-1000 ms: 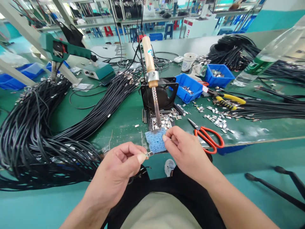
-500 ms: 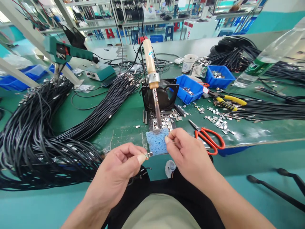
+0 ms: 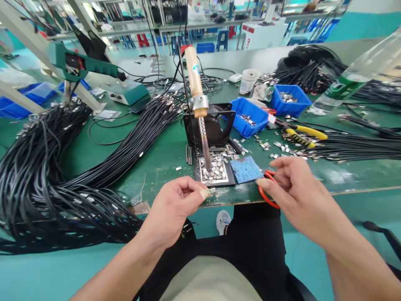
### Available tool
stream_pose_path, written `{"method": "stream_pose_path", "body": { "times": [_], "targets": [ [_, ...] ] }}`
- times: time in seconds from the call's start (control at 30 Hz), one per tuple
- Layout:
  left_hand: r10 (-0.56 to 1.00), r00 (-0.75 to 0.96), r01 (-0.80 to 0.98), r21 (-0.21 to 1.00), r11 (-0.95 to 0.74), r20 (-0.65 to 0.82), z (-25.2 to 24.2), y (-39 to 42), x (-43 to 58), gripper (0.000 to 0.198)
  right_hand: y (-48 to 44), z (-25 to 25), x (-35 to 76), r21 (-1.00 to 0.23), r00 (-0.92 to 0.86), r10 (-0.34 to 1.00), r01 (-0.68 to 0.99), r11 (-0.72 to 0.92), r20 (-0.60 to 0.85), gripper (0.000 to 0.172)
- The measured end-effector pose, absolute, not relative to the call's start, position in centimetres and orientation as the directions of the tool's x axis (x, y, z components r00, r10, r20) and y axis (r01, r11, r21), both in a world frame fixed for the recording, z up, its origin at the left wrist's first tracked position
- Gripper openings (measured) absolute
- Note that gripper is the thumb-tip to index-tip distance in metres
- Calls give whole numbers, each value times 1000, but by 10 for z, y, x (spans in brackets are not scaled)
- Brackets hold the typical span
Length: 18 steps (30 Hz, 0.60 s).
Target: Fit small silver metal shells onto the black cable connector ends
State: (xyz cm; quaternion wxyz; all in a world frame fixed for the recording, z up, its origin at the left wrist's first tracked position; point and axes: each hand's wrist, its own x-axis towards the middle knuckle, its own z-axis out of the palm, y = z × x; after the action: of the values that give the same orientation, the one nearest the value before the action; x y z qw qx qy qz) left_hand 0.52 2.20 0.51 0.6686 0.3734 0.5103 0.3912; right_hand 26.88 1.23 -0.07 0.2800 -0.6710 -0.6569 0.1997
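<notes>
One small, silvery, rectangular metal connector [image 3: 213, 190] shows in the head view, clamped in the left hand [image 3: 177, 209] at that hand's two o'clock. The right hand [image 3: 296, 200] is spread, well apart, with a flat blue porous sponge [image 3: 246, 169] at its ten o'clock; contact is unclear. A wooden-handled soldering iron [image 3: 194, 75] slants at the connector's twelve o'clock.

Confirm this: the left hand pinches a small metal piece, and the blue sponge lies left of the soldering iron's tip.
No: the head view shows the blue sponge right of the soldering iron's tip. The left hand does pinch a small metal piece.
</notes>
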Motion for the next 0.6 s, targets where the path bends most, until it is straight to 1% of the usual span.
{"method": "stream_pose_path", "body": {
  "times": [0.03,0.07,0.13,0.2,0.3,0.47,0.53,0.6],
  "targets": [
    [904,172,-141,898,416,-392,4,23,6,22,5,-1,266,-700,1,996,711,60,87,32],
    [904,168,-140,898,417,-393,3,24,6,22,-2,-3,260,-748,-32,992,654,110,119,26],
    [903,157,-136,897,421,-400,0,24,6,21,-13,-6,247,-810,-22,983,564,162,181,15],
    [903,148,-132,897,422,-403,-1,24,6,19,-19,-12,232,-864,-28,974,456,212,225,11],
    [905,143,-134,899,418,-400,-2,24,7,19,-17,-21,214,-873,-61,961,406,271,269,7],
    [895,149,-160,883,442,-421,-1,24,8,19,-10,-29,200,-880,-153,956,376,292,251,8],
    [890,154,-161,878,451,-429,-1,25,8,19,-7,-29,196,-885,-156,952,354,303,263,8],
    [888,161,-154,877,454,-431,-1,26,8,20,-5,-29,191,-873,-136,939,347,343,315,9]
  ]
}}
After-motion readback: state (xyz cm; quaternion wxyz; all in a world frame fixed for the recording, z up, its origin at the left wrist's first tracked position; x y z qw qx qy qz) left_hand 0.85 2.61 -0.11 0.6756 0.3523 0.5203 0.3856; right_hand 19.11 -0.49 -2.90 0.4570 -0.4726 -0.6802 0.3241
